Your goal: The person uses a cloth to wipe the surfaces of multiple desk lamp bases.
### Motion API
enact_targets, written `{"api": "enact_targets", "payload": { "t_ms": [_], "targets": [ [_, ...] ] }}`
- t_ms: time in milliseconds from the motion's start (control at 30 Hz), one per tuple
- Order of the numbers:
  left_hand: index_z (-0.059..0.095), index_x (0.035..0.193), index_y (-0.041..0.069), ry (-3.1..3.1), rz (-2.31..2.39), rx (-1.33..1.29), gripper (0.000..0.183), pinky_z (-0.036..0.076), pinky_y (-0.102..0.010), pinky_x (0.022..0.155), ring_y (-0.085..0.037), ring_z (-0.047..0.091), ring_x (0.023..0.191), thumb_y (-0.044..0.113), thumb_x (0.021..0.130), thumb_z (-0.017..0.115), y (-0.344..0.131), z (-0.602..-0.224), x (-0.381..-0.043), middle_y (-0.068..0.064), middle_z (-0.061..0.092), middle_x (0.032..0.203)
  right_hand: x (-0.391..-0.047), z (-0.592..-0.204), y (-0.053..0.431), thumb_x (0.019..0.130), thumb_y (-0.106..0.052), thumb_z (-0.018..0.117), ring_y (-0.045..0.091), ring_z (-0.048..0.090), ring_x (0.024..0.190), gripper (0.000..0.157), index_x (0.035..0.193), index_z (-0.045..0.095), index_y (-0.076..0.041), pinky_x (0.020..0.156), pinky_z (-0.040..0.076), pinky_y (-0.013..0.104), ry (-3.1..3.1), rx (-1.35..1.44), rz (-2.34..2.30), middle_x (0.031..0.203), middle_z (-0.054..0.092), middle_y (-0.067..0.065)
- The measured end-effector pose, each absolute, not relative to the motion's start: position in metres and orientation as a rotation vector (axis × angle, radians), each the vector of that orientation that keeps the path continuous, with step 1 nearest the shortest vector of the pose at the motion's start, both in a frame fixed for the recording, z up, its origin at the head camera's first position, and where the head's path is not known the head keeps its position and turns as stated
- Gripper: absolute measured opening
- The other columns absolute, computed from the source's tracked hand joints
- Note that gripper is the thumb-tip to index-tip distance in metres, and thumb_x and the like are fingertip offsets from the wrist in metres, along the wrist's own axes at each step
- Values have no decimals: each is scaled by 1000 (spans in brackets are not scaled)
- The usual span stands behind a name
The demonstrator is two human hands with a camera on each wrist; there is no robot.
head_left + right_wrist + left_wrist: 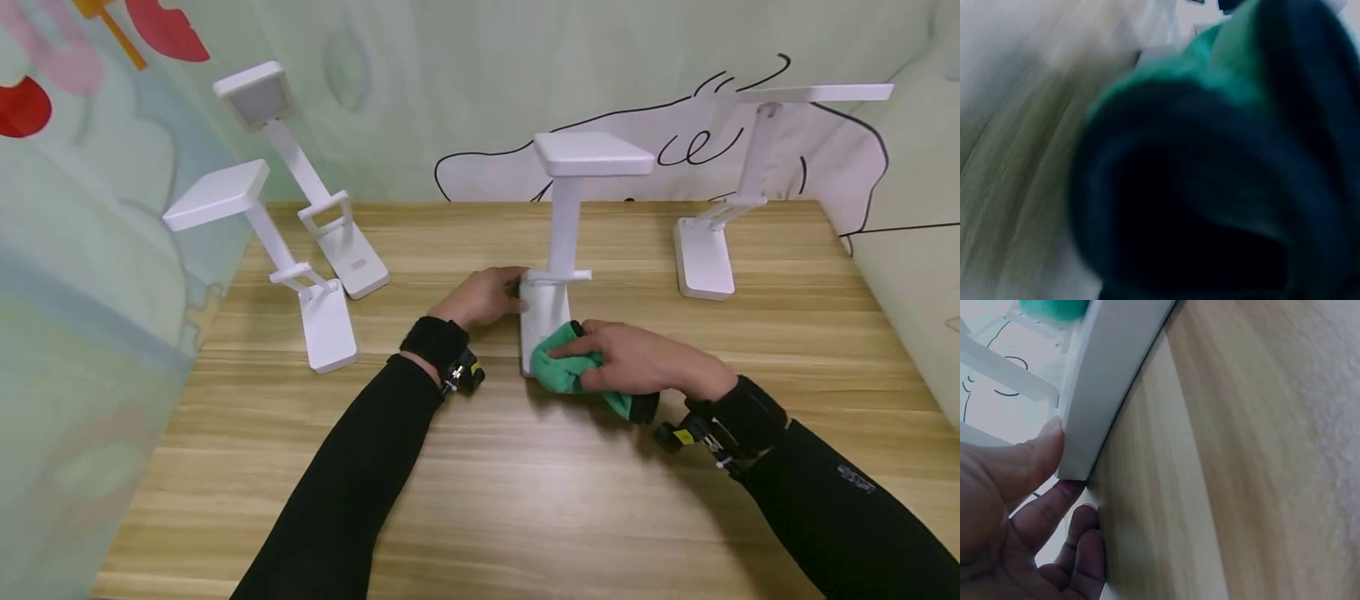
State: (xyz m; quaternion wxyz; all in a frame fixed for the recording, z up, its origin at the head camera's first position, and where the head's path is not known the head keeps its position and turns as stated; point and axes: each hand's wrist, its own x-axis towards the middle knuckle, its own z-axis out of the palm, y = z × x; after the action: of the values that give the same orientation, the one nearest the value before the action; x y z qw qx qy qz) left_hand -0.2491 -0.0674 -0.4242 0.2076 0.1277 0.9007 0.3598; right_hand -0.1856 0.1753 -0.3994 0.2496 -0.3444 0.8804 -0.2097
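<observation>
A white desk lamp (564, 225) stands upright in the middle of the table, its flat head raised over its base. With thumb and index finger my left hand (487, 297) grips the far left corner of that base. The left wrist view shows the thumb (1044, 447) on the base's upper edge and the other fingers curled near the wood. My right hand (637, 357) holds a bunched green cloth (558, 362) with dark edging against the near end of the base. In the right wrist view the cloth (1235, 56) is blurred and hides the fingers.
Two more white lamps stand at the left, one in front (328, 329) and one behind (352, 254). Another white lamp (705, 262) stands at the back right. Behind the wooden table (465, 500) hangs a printed backdrop (420, 83).
</observation>
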Motion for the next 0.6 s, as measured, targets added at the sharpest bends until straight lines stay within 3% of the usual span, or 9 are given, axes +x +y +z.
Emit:
{"api": "enact_targets", "payload": {
  "t_ms": [167,333,433,500,600],
  "targets": [
    [39,148,17,2501,1009,357,63,36,-35,109,-17,42,131,25,92,67,-68,-425,-250,-5,46,148,-189,-393,169,83,-21,62,19,50,76,49,131,60,-28,60,46,31,2451,-985,-606,97,52,7],
    [39,148,18,2515,981,384,61,36,-33,109,-16,42,130,25,93,64,-68,-426,-251,-5,48,146,-202,-403,154,89,-29,57,23,50,77,54,141,51,-20,56,44,32,2688,-870,-557,108,55,16],
    [39,148,17,2517,979,395,60,36,-34,109,-16,42,131,25,94,64,-67,-426,-251,-6,49,146,-202,-407,149,89,-31,57,24,51,83,54,141,51,-19,61,46,34,2715,-871,-456,119,55,21],
    [40,148,17,2513,985,392,60,36,-35,109,-17,42,131,25,93,65,-67,-425,-252,-6,49,146,-197,-408,148,88,-32,58,23,52,81,54,140,52,-21,59,46,34,2705,-934,-410,120,55,22],
    [40,147,17,2506,989,376,62,36,-35,109,-17,43,130,25,92,67,-66,-425,-252,-5,49,146,-182,-406,151,85,-32,61,18,51,70,51,136,57,-26,53,43,32,2685,-1055,-377,109,57,16]
  ]
}}
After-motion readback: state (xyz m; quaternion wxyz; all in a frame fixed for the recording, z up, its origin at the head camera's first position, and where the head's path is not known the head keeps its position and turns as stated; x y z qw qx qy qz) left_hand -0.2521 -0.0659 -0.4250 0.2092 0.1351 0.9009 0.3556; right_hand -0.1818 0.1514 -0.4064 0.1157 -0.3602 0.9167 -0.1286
